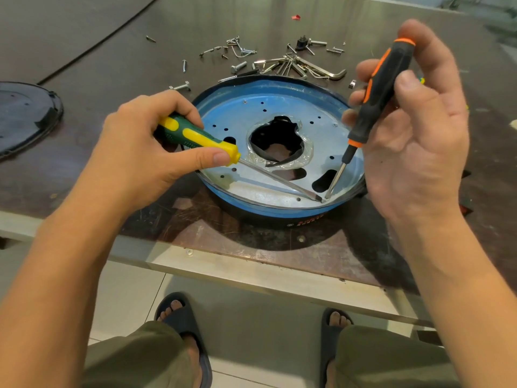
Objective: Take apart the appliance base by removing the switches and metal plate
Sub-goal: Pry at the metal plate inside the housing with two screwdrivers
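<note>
Together, left hand gripping a green-and-yellow screwdriver and right hand an orange-and-black screwdriver meet tips below, apparently prying the metal plate from its appliance base

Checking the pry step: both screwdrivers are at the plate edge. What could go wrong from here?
1. Both tips meet at the metal plate's near edge; if the green-and-yellow screwdriver slips, it could jab the right hand.
2. Neither hand steadies the appliance base, which sits near the edge of the table; prying may shift it.
</note>
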